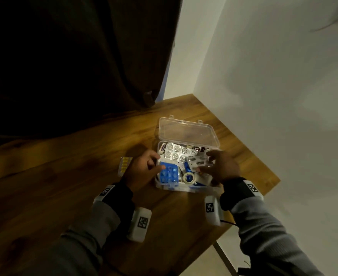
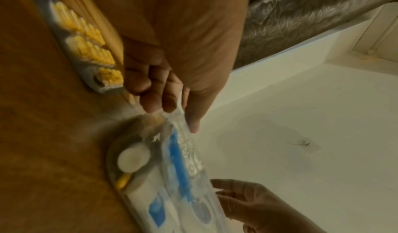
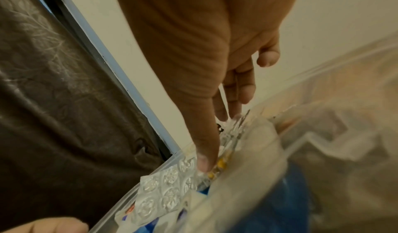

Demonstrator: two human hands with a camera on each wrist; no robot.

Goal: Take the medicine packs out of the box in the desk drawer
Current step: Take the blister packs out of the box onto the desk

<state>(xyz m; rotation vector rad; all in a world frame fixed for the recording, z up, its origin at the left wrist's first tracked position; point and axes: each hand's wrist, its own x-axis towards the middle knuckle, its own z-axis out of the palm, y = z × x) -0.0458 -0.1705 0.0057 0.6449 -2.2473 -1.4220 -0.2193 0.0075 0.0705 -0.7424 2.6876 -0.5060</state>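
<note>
I see a clear glossy plastic box (image 1: 188, 132), shiny embossed foil packs (image 1: 175, 152), and a grained wood surface (image 1: 64, 176).

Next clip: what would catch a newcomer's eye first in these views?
The open clear plastic box on the wooden desk, crammed with blister packs, a blue pack standing out at its near left. Both hands work over it: the left hand at the blue pack, the right hand pinching a silver pack. A yellow pack already lies outside, left.
</note>
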